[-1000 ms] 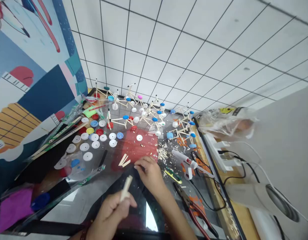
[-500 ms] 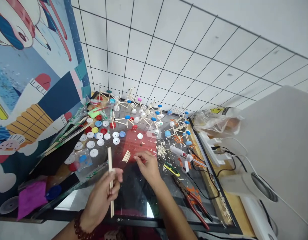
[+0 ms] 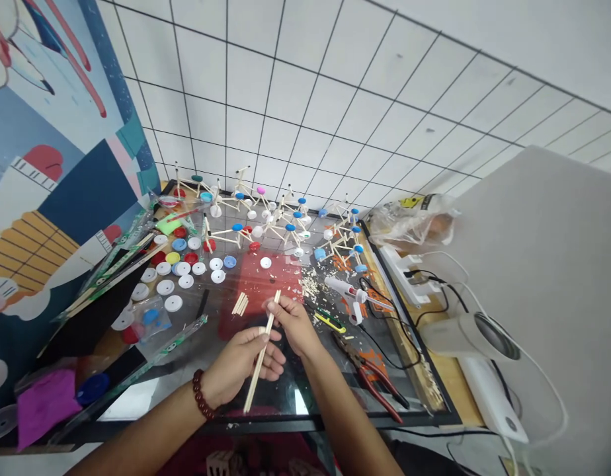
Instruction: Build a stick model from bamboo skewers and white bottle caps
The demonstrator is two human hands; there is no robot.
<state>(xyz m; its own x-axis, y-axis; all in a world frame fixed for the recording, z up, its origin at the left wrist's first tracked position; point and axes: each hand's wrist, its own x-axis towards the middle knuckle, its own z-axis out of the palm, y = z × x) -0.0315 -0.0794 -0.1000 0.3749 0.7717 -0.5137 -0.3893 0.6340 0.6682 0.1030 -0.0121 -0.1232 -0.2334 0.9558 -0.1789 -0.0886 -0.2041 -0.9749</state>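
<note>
Right hand (image 3: 293, 324) now pinches stick (image 3: 260, 360) top.

Work corner: tiled wall (image 3: 335, 99), mural wall (image 3: 52, 165), glass table (image 3: 147, 400).
The tiled wall is faced in white squares with dark grout lines and is met at the left by the mural wall, painted in blue, teal, red and yellow. The black-framed glass table is set into the corner formed by both. A plain grey panel (image 3: 558, 277) is seen at the right. The scene is evenly lit, without hard shadows.

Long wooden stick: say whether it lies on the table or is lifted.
Lifted: the stick slants, left hand gripping its middle, right hand pinching its top.
</note>
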